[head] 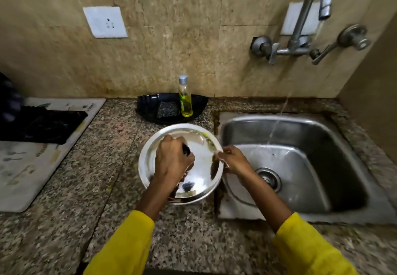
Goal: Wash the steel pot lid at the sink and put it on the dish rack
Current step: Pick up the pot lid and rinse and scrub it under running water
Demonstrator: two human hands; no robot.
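A person in yellow sleeves stands at a kitchen sink point(335, 137), holding a steel pot lid point(199, 180) over the speckled tabletop point(103, 188) just left of the basin. The left hand point(171, 160) is closed around a dark knob at the lid's centre. The right hand point(233, 160) pinches the lid's rim on the side nearest the sink, fingers curled tight. The lid sits tilted, its polished face up, with a yellow-green smear near the far rim that may be soap or residue.

Water runs from the wall tap point(318, 1) in a thin stream, landing in the basin well to the right of the lid, so the lid is not yet under it. Behind the lid, a black tray point(150, 107) carries a scrub pad point(167, 109) and a bottle of yellow liquid point(185, 100). A dark rack-like thing on a mat point(28, 167) sits far left of the sink; it is too blurred to say more.

Judging by this, washing has barely begun. Done well, the next step means carrying the lid right, across the sink's edge, keeping the knob grip firm because wet steel slips, and turning the smeared rim into the stream. The basin edge lies close to the right hand, so a knock there is the likely mishap.
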